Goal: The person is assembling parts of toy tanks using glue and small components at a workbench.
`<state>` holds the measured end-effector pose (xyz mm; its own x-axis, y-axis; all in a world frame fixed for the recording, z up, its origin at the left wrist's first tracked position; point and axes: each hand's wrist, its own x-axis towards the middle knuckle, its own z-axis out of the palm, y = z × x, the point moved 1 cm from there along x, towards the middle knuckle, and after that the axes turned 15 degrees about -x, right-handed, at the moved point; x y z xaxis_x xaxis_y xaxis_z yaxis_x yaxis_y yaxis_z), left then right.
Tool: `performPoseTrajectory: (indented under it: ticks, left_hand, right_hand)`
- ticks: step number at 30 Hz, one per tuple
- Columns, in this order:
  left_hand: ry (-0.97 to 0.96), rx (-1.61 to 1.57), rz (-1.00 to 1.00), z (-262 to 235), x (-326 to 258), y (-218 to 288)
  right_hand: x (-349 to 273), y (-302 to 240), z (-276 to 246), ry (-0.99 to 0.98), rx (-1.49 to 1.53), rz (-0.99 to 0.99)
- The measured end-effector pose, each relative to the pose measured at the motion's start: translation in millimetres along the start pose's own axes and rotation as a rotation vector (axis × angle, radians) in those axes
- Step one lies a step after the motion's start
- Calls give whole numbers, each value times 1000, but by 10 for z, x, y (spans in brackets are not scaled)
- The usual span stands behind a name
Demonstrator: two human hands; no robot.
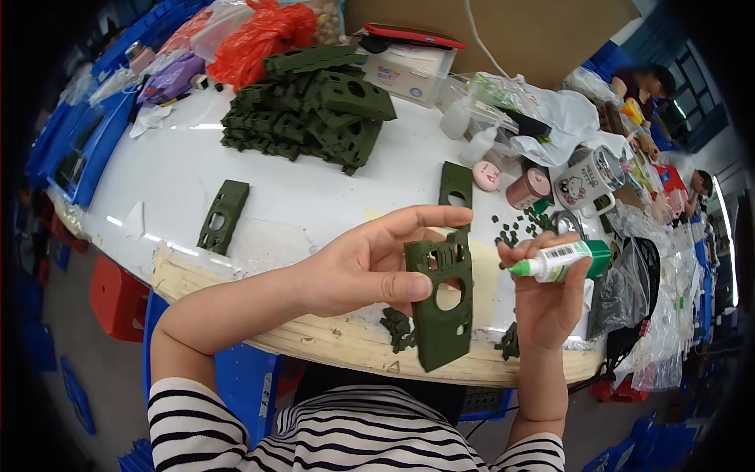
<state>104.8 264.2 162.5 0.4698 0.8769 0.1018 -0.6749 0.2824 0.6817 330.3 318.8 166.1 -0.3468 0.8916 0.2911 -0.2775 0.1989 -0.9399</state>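
Our left hand (354, 263) holds a green panel (442, 334), thumb (407, 286) on its edge, index finger (440, 215) reaching over its top. Just right of those fingers, our right hand (550, 303) grips a white bottle (560, 262), green tip (521, 269) pointing toward the panel. Beyond our left fingers lies a green pile (314, 110).

A dark green panel (444, 334), long and flat, has a large rounded hole near its middle and smaller slots toward twelve o'clock; it stands roughly along the twelve-to-six line, raised in the left hand (358, 263), whose thumb presses its face from nine o'clock; a small white bottle (560, 262) with a green nozzle (522, 268) and green base lies nearly level in the right hand (550, 311), at the panel's two o'clock; its nozzle points to nine, apart from the panel.
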Motion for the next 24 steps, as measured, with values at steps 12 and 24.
performPoseTrajectory:
  ticks: [12, 24]
  left_hand:
    - [953, 1366, 595, -593, -1397, 119]
    - [1191, 2112, 248, -586, -1223, 238]
  right_hand:
    - [-44, -58, 57, -38, -87, -43]
    - [-38, -42, 53, -10, -125, -47]
